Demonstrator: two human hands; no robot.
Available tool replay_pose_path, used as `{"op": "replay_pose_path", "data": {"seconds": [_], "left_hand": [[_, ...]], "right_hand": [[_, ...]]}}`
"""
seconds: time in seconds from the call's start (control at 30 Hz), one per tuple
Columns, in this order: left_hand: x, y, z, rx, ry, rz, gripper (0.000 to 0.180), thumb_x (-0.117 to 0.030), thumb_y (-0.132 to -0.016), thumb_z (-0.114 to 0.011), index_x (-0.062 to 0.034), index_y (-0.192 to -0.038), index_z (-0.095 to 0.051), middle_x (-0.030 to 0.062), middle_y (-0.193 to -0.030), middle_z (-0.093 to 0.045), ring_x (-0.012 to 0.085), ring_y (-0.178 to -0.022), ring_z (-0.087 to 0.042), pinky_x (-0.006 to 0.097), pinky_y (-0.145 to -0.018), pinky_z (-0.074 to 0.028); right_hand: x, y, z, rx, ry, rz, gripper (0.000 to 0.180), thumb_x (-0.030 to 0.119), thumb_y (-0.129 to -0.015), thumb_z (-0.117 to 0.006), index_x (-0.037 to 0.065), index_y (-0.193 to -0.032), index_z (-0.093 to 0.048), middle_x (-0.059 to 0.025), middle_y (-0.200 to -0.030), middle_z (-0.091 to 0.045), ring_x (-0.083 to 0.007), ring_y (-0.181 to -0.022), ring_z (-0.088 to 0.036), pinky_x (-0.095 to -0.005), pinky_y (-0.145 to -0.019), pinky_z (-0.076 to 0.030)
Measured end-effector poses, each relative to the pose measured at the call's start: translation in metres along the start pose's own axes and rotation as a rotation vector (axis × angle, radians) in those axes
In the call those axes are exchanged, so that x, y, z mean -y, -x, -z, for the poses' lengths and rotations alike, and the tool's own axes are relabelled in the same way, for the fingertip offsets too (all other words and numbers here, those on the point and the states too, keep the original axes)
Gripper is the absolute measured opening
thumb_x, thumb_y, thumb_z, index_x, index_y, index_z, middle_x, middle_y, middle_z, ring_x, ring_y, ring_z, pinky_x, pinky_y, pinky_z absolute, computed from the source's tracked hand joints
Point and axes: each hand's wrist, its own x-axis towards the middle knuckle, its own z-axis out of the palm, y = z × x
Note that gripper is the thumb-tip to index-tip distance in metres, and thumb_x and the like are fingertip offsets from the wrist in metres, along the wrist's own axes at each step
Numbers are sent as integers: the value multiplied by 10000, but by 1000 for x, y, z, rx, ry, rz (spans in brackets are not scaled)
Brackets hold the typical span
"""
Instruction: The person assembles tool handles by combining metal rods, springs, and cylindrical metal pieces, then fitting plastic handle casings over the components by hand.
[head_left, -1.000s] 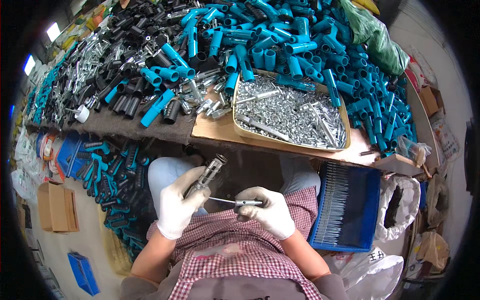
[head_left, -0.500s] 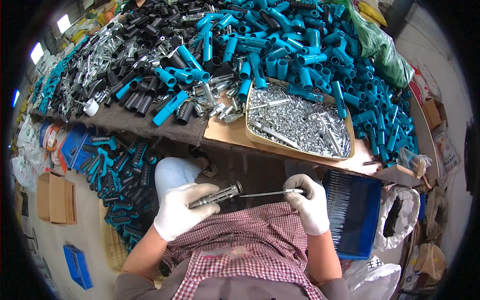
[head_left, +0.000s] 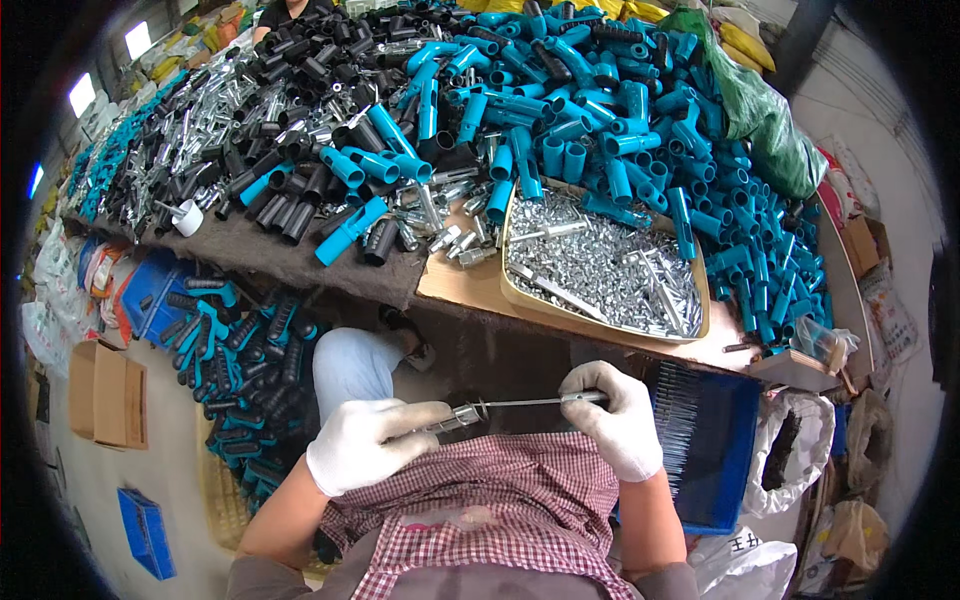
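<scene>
Both my hands wear white gloves and meet above my checked apron (head_left: pixel 480 500). My left hand (head_left: pixel 370 445) is closed around a shiny metal slotted tube (head_left: pixel 462 417), whose ringed end sticks out toward the right; the rest is hidden by my fingers. Between thumb and fingers, my right hand (head_left: pixel 618 422) pinches the thicker end of a thin metal rod (head_left: pixel 525 402). The rod lies nearly level, its far tip right at the tube's ringed end. Whether the tip is inside the tube or just beside it, I cannot tell.
Ahead, a bench carries heaped teal tubes (head_left: pixel 640 100), black sleeves (head_left: pixel 300 215) and a tray (head_left: pixel 612 325) of small metal parts. Black-and-teal handles (head_left: pixel 245 390) pile up at left. A blue bin (head_left: pixel 715 450) with thin rods stands at right, beside a white sack (head_left: pixel 800 450).
The slotted tube has dropped a little and my left fingers now cover more of it. My right hand has tilted the rod closer to level. The view has shifted slightly.
</scene>
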Motion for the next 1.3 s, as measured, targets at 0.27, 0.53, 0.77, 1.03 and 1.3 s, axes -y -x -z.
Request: {"op": "replay_pose_path", "data": {"seconds": [0.27,0.53,0.77,1.03,1.3], "left_hand": [[2,0,9,-54,88,3,301,-140,-752,-779,-40,-1027,-712,121,-805,-687,256,-682,-667,336,-630,-527],[3,-2,2,-31,234,45,322,-143,-727,-805,-24,-1014,-719,133,-823,-692,273,-705,-671,335,-653,-526],[6,1,3,-67,184,7,323,-145,-727,-806,-29,-1015,-719,129,-814,-689,279,-708,-672,343,-649,-527],[6,1,-3,-24,170,7,320,-173,-738,-798,-45,-1021,-718,119,-805,-683,278,-700,-670,342,-634,-527],[7,-4,-10,-20,206,-3,325,-151,-736,-799,-38,-1029,-719,123,-827,-695,277,-716,-681,335,-649,-531]], "right_hand": [[8,-4,-4,96,31,-17,208,73,-806,-658,-27,-987,-642,-59,-903,-652,-109,-813,-610,-256,-741,-516],[-6,-12,-37,221,71,142,289,233,-856,-690,2,-1012,-615,-97,-887,-638,-183,-845,-648,-315,-769,-525],[-4,-13,-29,253,94,128,248,181,-860,-690,12,-1020,-606,-95,-888,-645,-178,-805,-658,-313,-741,-538],[0,-6,-32,277,175,101,234,155,-857,-682,10,-1024,-604,-111,-880,-657,-185,-793,-648,-319,-736,-532],[-12,-8,-37,331,164,208,326,299,-901,-674,14,-1028,-580,-127,-866,-643,-233,-791,-645,-341,-723,-520]]}}
